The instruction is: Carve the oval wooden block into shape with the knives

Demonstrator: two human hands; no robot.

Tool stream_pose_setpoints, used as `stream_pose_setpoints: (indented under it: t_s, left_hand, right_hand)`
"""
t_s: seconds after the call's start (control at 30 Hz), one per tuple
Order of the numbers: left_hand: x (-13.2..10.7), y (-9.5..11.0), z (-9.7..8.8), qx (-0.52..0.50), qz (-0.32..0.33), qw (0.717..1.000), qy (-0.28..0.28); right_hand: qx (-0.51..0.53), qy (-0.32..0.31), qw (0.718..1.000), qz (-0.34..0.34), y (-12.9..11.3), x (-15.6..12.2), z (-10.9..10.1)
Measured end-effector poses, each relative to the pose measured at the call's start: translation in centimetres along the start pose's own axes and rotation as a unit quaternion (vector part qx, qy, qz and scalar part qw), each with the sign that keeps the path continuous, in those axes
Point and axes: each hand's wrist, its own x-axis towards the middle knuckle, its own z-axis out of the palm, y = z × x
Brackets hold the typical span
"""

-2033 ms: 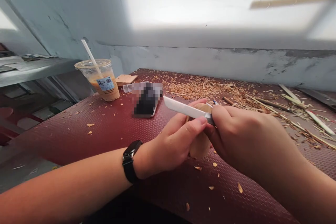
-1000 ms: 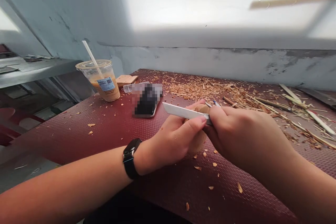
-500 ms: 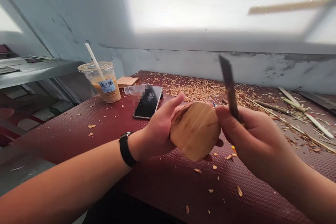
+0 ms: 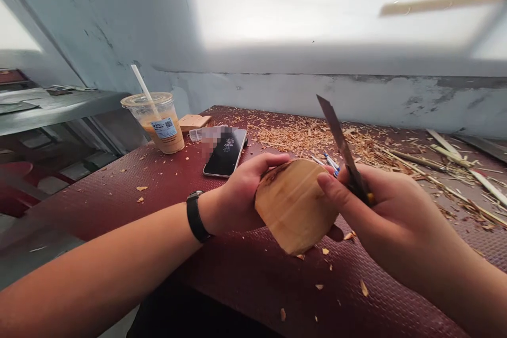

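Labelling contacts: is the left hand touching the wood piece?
Touching. The head view shows the left hand against the wood piece's left edge, no gap between them.

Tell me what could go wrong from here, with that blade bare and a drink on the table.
The right hand holds the knife with its blade exposed, close to the wood piece; a slip might cut the left hand gripping that same piece. The plastic cup stands near the left edge of the table; a knock could spill it, perhaps onto the phone.
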Motion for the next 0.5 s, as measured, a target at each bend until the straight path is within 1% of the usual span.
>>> stream_pose_setpoints:
  t_s: [0.1,0.17,0.23,0.37,0.43,0.5]
  left_hand:
    - [-0.1,0.4,-0.4,-0.015,-0.030,0.999,-0.020]
    - [-0.1,0.6,-0.6,-0.021,-0.045,0.998,-0.035]
    - [-0.3,0.8,-0.6,-0.019,-0.059,0.997,-0.043]
    - [-0.8,1.3,-0.1,0.019,-0.062,0.997,-0.041]
    - [-1.0,1.6,0.1,0.049,-0.057,0.996,-0.043]
    - [-1.2,1.8,0.0,0.075,-0.063,0.994,-0.044]
  right_hand:
    - [0.134,-0.028,0.990,0.022,0.0,-0.3,0.1]
    - [0.228,-0.033,0.972,0.052,0.3,-0.5,0.1]
    - [0.293,-0.032,0.951,0.090,0.9,-0.7,0.3]
    - [0.367,-0.053,0.916,0.152,2.3,-0.5,0.8]
    - [0.377,-0.075,0.909,0.161,2.7,-0.2,1.0]
    - [0.371,-0.096,0.910,0.159,2.9,0.1,1.2]
